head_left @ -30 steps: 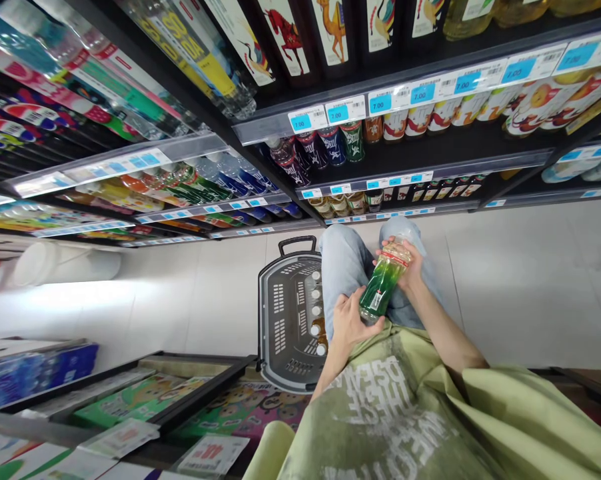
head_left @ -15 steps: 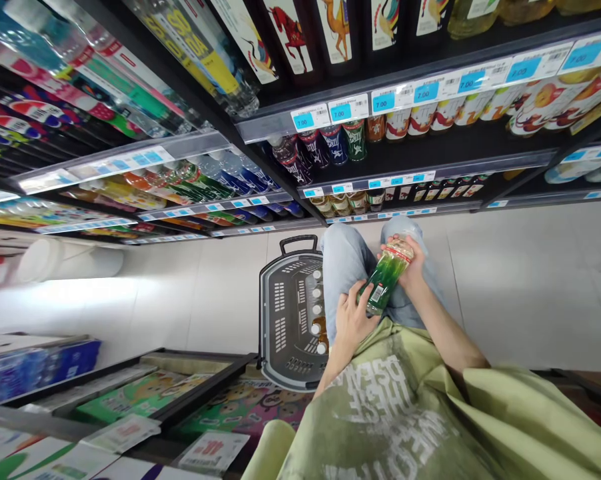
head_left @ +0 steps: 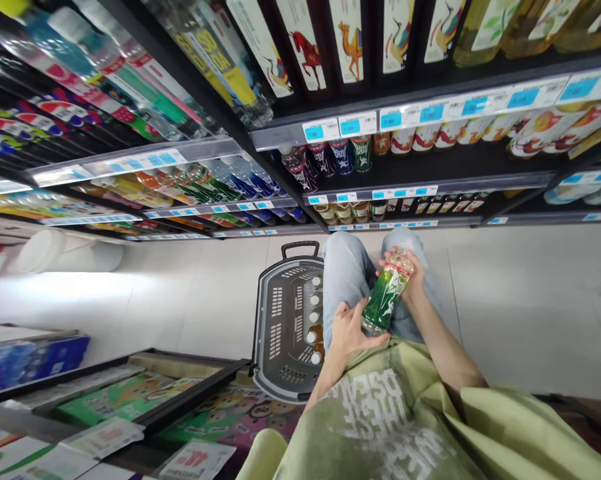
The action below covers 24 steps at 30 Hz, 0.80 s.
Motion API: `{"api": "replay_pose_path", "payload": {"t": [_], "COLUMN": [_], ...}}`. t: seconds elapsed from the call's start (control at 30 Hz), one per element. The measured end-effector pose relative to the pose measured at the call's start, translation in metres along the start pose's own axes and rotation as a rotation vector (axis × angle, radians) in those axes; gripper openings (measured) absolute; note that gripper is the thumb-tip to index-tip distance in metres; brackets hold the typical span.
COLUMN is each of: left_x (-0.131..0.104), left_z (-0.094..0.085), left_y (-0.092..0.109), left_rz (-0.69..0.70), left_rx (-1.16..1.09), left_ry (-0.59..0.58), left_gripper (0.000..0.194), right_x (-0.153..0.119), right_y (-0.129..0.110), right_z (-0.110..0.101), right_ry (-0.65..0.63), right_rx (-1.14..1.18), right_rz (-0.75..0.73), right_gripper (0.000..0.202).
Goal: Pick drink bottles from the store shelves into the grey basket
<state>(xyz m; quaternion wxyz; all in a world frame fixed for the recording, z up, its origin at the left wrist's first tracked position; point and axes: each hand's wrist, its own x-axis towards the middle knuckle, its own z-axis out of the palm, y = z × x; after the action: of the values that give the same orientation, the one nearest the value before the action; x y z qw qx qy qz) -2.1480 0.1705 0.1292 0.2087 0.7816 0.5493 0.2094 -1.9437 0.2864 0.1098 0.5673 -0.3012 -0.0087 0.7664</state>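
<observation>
A drink bottle [head_left: 386,293] with a green label and a clear, red-banded upper part lies tilted above my lap, its white logo facing up. Around its upper end my right hand [head_left: 413,275] is closed, fingertips showing on the far side. At the lower end, my left hand [head_left: 351,328] cups the base between thumb and fingers. Left of my knees stands a grey shopping basket [head_left: 266,333] with its black handle up. Several white-capped bottles [head_left: 314,317] are lined up along its right side, partly hidden by my leg.
Drink shelves [head_left: 430,179] with price tags run along the front, close beyond my knees. Behind the basket is a low display of boxed goods [head_left: 125,393]. A white bucket [head_left: 70,252] and blue-wrapped packs [head_left: 35,360] are at the left. Tiled floor [head_left: 520,287] extends to the right.
The bottle has been turned about its length: a barcode faced up before, now the logo does. My left hand has shifted from the bottle's side to its base. The view has tilted slightly.
</observation>
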Motion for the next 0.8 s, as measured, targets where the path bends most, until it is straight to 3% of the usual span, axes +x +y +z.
{"api": "replay_pose_path", "payload": {"t": [0.13, 0.27, 0.37, 0.47, 0.53, 0.67, 0.8], "left_x": [0.008, 0.013, 0.015, 0.018, 0.020, 0.020, 0.013], "left_z": [-0.010, -0.018, -0.024, -0.043, -0.065, -0.108, -0.133], "left_y": [0.002, 0.011, 0.016, 0.014, 0.010, 0.005, 0.004], "left_rz": [0.075, -0.012, -0.206, -0.398, -0.433, -0.372, -0.389], "left_rx": [-0.138, -0.207, -0.286, -0.382, -0.438, -0.453, -0.346], "left_ry": [-0.027, 0.109, 0.228, 0.290, 0.208, -0.035, -0.162], "left_gripper": [0.034, 0.030, 0.029, 0.040, 0.043, 0.038, 0.022], "right_x": [0.001, -0.007, -0.022, -0.037, -0.045, -0.056, -0.063], "right_y": [0.000, 0.017, 0.042, 0.064, 0.072, 0.075, 0.081], "right_z": [0.003, 0.007, 0.010, 0.020, 0.032, 0.057, 0.068], "right_ry": [-0.120, -0.296, -0.309, -0.337, -0.445, -0.672, -0.714], "right_rx": [-0.093, -0.230, -0.400, -0.607, -0.700, -0.921, -1.283], "right_rz": [0.064, 0.196, 0.276, 0.293, 0.292, 0.232, 0.109], "right_gripper": [0.041, 0.052, 0.054, 0.061, 0.062, 0.060, 0.050]}}
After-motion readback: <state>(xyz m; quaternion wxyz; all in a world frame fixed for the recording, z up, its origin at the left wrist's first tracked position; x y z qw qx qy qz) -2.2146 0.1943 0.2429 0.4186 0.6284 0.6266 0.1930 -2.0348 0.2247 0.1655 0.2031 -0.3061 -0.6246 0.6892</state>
